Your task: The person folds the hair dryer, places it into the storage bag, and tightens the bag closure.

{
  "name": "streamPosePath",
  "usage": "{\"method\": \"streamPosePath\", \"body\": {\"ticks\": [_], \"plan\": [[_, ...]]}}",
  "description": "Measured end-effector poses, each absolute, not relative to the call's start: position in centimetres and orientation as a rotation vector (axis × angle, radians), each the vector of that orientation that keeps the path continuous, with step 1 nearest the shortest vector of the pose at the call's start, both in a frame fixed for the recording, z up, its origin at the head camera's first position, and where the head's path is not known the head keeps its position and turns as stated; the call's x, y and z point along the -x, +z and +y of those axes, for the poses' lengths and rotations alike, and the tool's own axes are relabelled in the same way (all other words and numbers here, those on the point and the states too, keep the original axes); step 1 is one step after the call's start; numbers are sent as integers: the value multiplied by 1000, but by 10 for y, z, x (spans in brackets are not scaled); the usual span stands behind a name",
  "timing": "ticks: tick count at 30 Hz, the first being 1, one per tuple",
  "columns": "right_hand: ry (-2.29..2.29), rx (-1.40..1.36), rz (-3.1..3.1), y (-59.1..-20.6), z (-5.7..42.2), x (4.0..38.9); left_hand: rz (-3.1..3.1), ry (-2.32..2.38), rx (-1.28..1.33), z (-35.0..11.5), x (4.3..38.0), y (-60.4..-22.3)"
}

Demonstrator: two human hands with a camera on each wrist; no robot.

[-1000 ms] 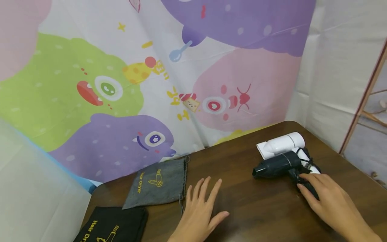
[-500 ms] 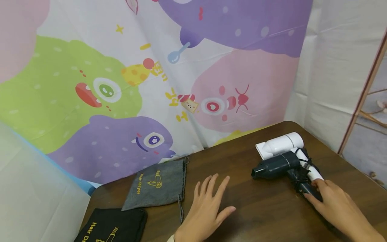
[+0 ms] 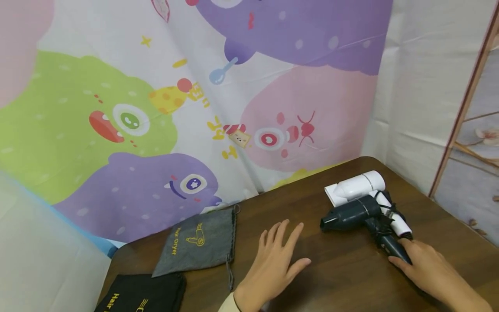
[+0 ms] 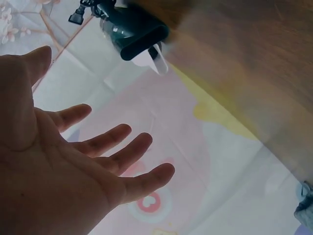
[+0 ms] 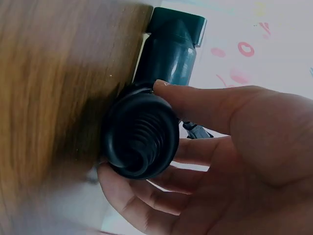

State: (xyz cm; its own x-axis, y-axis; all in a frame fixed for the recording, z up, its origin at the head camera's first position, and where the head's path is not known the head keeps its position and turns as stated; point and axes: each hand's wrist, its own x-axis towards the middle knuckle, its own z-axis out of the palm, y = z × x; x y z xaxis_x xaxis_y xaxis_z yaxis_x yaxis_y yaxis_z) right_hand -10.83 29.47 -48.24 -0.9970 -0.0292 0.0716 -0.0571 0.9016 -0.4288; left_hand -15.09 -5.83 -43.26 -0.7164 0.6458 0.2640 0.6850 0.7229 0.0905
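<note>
A dark hair dryer (image 3: 352,213) lies on the table with its nozzle pointing left and its cord bunched round the handle. My right hand (image 3: 436,268) grips the lower end of that handle. In the right wrist view, thumb (image 5: 195,100) and fingers curl round the coil-ribbed handle end (image 5: 142,139), close beside the tabletop. Just behind lies a white hair dryer (image 3: 360,185), its handle partly covered by the dark one. My left hand (image 3: 273,264) is held over the table with fingers spread, holding nothing.
On the left, a grey drawstring bag (image 3: 206,240) printed "Hair Dryer" lies flat beside a black bag (image 3: 156,290). The brown table (image 3: 312,281) meets a cartoon-printed curtain (image 3: 210,112) at the back and a pale sheet (image 3: 409,95) at the right.
My right hand has slid down the dark dryer's handle to its lower end. My left hand has drifted a little right, still spread. The view has shifted slightly.
</note>
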Motion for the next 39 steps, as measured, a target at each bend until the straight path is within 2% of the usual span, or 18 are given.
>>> {"method": "streamPosePath", "body": {"ticks": [27, 39], "plan": [[753, -106, -3089, -481, 303, 107, -2725, -297, 1224, 4, 179, -447], [799, -105, -3089, -482, 307, 108, -2811, -480, 1175, 22, 192, -452]]}}
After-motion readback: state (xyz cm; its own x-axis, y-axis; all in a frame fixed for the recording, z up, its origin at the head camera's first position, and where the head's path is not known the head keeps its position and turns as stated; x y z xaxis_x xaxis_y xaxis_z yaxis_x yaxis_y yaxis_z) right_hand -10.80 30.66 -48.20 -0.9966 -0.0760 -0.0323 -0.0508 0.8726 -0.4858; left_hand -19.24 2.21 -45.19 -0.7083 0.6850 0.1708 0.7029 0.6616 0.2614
